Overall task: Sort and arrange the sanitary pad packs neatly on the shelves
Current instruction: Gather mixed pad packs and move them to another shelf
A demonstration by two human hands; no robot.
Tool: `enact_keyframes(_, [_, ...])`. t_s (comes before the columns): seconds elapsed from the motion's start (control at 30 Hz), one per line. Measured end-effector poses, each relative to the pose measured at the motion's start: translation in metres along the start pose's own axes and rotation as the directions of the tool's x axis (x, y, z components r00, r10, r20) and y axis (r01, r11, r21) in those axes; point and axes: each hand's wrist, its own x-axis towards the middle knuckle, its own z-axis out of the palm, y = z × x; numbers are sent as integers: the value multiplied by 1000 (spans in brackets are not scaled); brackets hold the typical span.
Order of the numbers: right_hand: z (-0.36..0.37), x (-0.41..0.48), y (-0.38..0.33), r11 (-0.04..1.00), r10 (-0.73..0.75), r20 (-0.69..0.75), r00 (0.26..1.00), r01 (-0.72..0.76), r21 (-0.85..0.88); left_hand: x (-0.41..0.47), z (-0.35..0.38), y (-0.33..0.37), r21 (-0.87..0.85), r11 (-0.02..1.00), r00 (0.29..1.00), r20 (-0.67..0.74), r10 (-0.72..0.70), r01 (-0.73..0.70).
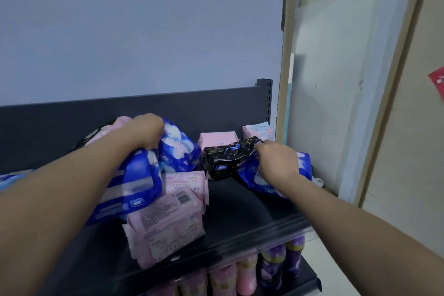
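- Our left hand (146, 131) reaches over the dark shelf (242, 202), its fingers curled down and clamped on the top edge of a blue pack (134, 187), which hangs tilted below our wrist.
- A second blue pack (179, 149) stands just beside that hand, touching its knuckles on the right.
- Our right hand (276, 161) pinches the upper right corner of a black pack (225, 160), thumb and fingertips closed on the wrapper; the pack lies at the middle of the shelf.
- A third blue pack (304, 163) lies under our right hand at the shelf's right end; motion blur keeps us from telling whether the hand holds it too.
- A stack of pink packs (165, 221) sits near the front edge, tilted, barcode side up, touching the first blue pack.
- At the back panel stand a pink pack (217, 138) and, in the right corner, a pale pack (258, 131).
- Below the shelf we see pink bottles (223, 276) and purple bottles (278, 264) in a row.
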Motion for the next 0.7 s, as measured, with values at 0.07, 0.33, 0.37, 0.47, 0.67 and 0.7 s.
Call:
enact_keyframes(0.07, [-4, 4, -3, 1000, 22, -54, 998, -21, 18, -8, 2, -24, -267, 962, 984, -143, -106, 65])
enact_keyframes(0.33, [-39, 29, -54, 978, -43, -186, 982, 79, 193, -50, -14, -86, -878, 478, 686, -338, -645, 16])
enact_keyframes(0.37, [-45, 31, -64, 973, -50, -198, 979, 93, 212, -55, -18, -90, -887, 462, 657, -348, -669, 0])
enact_keyframes(0.47, [-62, 32, -92, 945, -86, -263, 961, 162, 284, -75, -27, -100, -835, 551, 572, -459, -680, -16])
enact_keyframes(0.67, [-85, 27, -136, 854, -101, -419, 902, 295, 428, -124, -30, -123, -715, 691, 441, -588, -678, 109])
enact_keyframes(0.7, [-86, 26, -143, 836, -112, -436, 893, 322, 444, -132, -28, -127, -705, 697, 423, -596, -683, 132])
